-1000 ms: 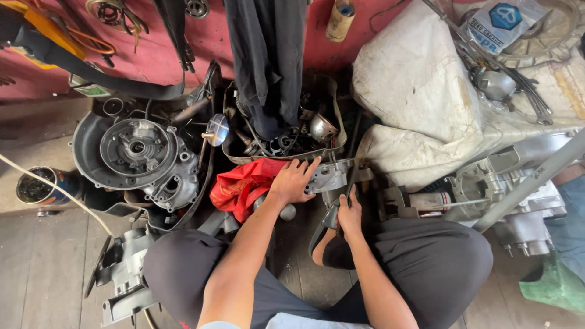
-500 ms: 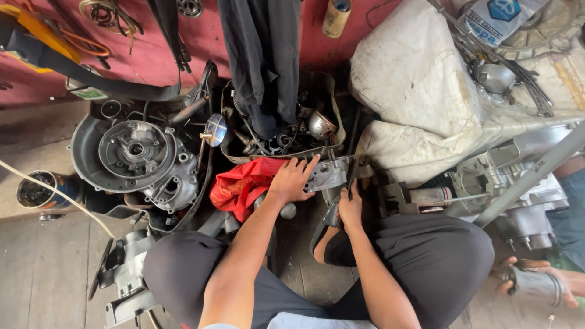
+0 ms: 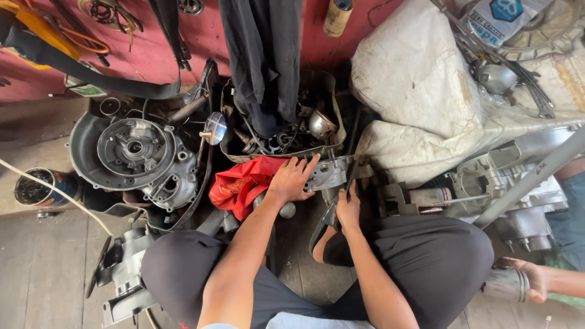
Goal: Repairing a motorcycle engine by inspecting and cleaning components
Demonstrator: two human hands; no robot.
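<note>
Between the knees, left hand (image 3: 291, 180) spread flat on grey metal casing (image 3: 326, 175), right hand (image 3: 348, 208) gripping its lower end

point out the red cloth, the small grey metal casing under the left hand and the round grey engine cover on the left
red cloth (image 3: 234, 183), head view, on its crumpled middle
small grey metal casing (image 3: 327, 175), head view, on its bare top face beside the fingers
round grey engine cover (image 3: 135, 147), head view, on its central hub

Single camera on my head, looking steeply down over my lap toward red wall (image 3: 201, 42); close range, floor (image 3: 36, 268) and engine parts below.
</note>
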